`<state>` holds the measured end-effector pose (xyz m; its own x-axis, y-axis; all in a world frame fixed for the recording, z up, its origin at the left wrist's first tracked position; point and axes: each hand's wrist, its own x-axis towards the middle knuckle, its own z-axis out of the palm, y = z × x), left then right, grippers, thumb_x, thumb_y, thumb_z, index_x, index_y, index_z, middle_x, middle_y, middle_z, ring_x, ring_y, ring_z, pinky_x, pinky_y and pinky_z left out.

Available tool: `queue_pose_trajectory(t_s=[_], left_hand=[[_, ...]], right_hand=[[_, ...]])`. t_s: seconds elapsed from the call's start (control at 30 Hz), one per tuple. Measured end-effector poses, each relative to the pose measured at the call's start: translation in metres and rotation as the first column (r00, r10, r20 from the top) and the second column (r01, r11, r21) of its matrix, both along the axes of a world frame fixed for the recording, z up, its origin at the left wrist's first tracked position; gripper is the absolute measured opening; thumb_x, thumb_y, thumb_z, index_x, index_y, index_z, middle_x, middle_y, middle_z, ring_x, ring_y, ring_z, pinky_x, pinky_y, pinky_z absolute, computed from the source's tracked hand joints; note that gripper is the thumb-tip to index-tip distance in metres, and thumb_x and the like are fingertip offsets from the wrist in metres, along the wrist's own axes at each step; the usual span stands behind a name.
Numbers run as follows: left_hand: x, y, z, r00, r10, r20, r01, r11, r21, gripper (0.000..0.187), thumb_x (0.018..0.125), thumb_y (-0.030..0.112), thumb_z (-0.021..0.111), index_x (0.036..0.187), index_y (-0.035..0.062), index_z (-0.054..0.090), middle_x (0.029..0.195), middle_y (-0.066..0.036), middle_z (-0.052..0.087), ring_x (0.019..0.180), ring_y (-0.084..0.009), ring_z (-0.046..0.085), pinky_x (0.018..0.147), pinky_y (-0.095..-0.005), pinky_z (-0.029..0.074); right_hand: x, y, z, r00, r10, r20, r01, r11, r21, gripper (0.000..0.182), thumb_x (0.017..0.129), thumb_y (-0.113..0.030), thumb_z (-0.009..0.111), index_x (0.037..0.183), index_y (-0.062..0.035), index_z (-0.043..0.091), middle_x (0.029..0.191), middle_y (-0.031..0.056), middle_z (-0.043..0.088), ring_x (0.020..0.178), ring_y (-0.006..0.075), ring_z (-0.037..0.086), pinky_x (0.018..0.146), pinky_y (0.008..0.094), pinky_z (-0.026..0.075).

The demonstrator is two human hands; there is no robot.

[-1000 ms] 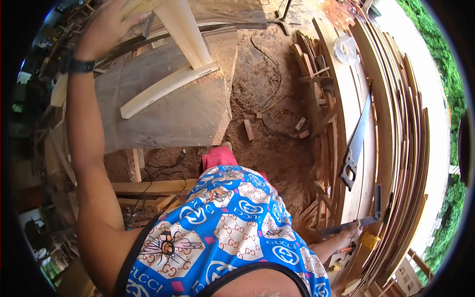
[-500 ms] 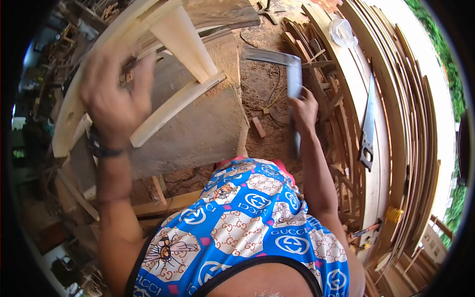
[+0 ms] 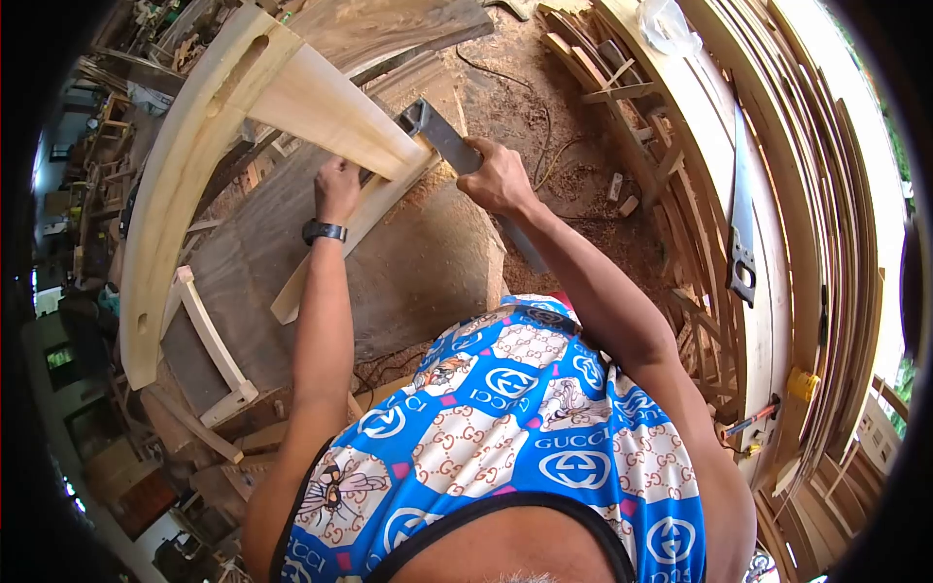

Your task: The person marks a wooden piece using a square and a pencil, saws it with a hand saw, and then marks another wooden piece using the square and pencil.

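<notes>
in the head view, a bent, dark-grey metal bar is clasped in the right hand, with a pale wooden frame to its left. the left hand is curled beside the frame; what it pinches cannot be told.

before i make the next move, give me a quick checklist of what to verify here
1. Right hand wrapped around the metal tool: ok.
2. Left hand out from under the metal tool: ok.
3. Left hand's grip on anything: cannot tell, fist curled beside the wooden frame.
4. Metal tool touching the wooden frame: cannot tell.
5. Handsaw away from both hands: ok, lying on the planks.
</notes>
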<state>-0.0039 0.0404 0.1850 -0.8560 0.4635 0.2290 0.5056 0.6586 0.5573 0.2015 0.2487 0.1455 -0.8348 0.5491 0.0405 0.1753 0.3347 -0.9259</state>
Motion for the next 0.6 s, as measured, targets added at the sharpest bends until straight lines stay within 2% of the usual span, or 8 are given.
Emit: queue_pose_trajectory(t_s=[0.1, 0.13, 0.2, 0.3, 0.4, 0.47, 0.5, 0.6], left_hand=[[-0.006, -0.001, -0.026, 0.927, -0.215, -0.307, 0.226, 0.974, 0.0, 0.035, 0.092, 0.032, 0.07, 0.107, 0.0007, 0.074, 0.102, -0.026, 0.073, 0.097, -0.0464, 0.068, 0.083, -0.0501, 0.054], [-0.002, -0.002, -0.023, 0.93, -0.214, -0.298, 0.223, 0.975, -0.005, 0.035, 0.092, 0.032, 0.07, 0.107, 0.0007, 0.074, 0.102, -0.026, 0.073, 0.097, -0.0464, 0.068, 0.083, -0.0501, 0.054], [0.01, -0.003, -0.011, 0.978, -0.131, -0.165, 0.105, 0.983, -0.153, 0.038, 0.092, 0.032, 0.071, 0.111, -0.0009, 0.074, 0.111, -0.028, 0.072, 0.107, -0.0472, 0.067, 0.09, -0.0513, 0.052], [0.016, -0.005, -0.01, 0.976, -0.081, -0.204, 0.047, 0.985, -0.164, 0.037, 0.093, 0.031, 0.069, 0.113, 0.0002, 0.073, 0.114, -0.027, 0.072, 0.108, -0.0476, 0.066, 0.092, -0.0517, 0.052], [0.011, -0.01, -0.011, 0.949, -0.186, -0.257, 0.131, 0.968, -0.215, 0.036, 0.093, 0.031, 0.068, 0.112, 0.0013, 0.074, 0.113, -0.025, 0.072, 0.107, -0.0467, 0.066, 0.091, -0.0523, 0.052], [0.011, -0.011, -0.011, 0.934, -0.223, -0.278, 0.151, 0.954, -0.258, 0.034, 0.094, 0.031, 0.067, 0.112, 0.0022, 0.074, 0.113, -0.025, 0.072, 0.107, -0.046, 0.067, 0.091, -0.0529, 0.052], [0.011, -0.011, -0.01, 0.918, -0.253, -0.304, 0.163, 0.942, -0.293, 0.033, 0.094, 0.03, 0.066, 0.111, 0.0031, 0.074, 0.112, -0.024, 0.073, 0.106, -0.0453, 0.067, 0.091, -0.0535, 0.052], [-0.002, -0.019, -0.025, 0.91, -0.266, -0.318, 0.189, 0.949, -0.253, 0.036, 0.091, 0.035, 0.071, 0.103, 0.0022, 0.076, 0.106, -0.023, 0.074, 0.1, -0.0466, 0.067, 0.087, -0.0523, 0.052]], right_hand=[[0.004, -0.004, -0.003, 0.999, 0.032, -0.043, -0.026, 0.993, 0.118, 0.068, 0.073, -0.015, 0.065, 0.138, 0.002, 0.06, 0.101, 0.0347, 0.071, 0.102, 0.0452, 0.072, 0.095, 0.0488, 0.057], [0.005, -0.004, 0.0, 0.998, 0.065, 0.002, -0.065, 0.991, 0.118, 0.069, 0.072, -0.015, 0.065, 0.139, 0.0016, 0.059, 0.1, 0.0354, 0.071, 0.101, 0.0458, 0.072, 0.095, 0.0493, 0.056], [0.004, -0.007, 0.002, 0.993, 0.103, 0.053, -0.108, 0.988, 0.11, 0.07, 0.072, -0.015, 0.065, 0.141, 0.0012, 0.058, 0.098, 0.036, 0.07, 0.101, 0.0465, 0.071, 0.094, 0.0499, 0.056], [0.003, -0.009, 0.005, 0.987, 0.163, 0.007, -0.162, 0.979, 0.123, 0.072, 0.073, -0.015, 0.064, 0.143, 0.0009, 0.056, 0.095, 0.0349, 0.071, 0.098, 0.0473, 0.072, 0.093, 0.0509, 0.057], [0.008, -0.009, 0.011, 0.974, 0.193, 0.115, -0.202, 0.977, 0.071, 0.073, 0.074, -0.015, 0.064, 0.144, 0.0026, 0.054, 0.103, 0.0363, 0.07, 0.105, 0.0458, 0.07, 0.097, 0.0491, 0.056], [0.011, -0.008, 0.005, 0.995, 0.096, 0.015, -0.097, 0.977, 0.188, 0.072, 0.078, -0.015, 0.063, 0.145, 0.006, 0.051, 0.117, 0.0352, 0.068, 0.114, 0.0437, 0.068, 0.101, 0.0477, 0.055], [0.012, -0.005, 0.003, 0.995, 0.095, 0.015, -0.096, 0.978, 0.184, 0.072, 0.078, -0.015, 0.063, 0.145, 0.006, 0.051, 0.117, 0.0352, 0.068, 0.114, 0.0437, 0.068, 0.101, 0.0477, 0.055], [0.021, 0.008, 0.022, 0.966, -0.089, 0.243, 0.129, 0.98, -0.154, 0.038, 0.091, -0.005, 0.051, 0.126, 0.0068, 0.061, 0.118, 0.0273, 0.069, 0.113, 0.0404, 0.067, 0.1, 0.0464, 0.055]])
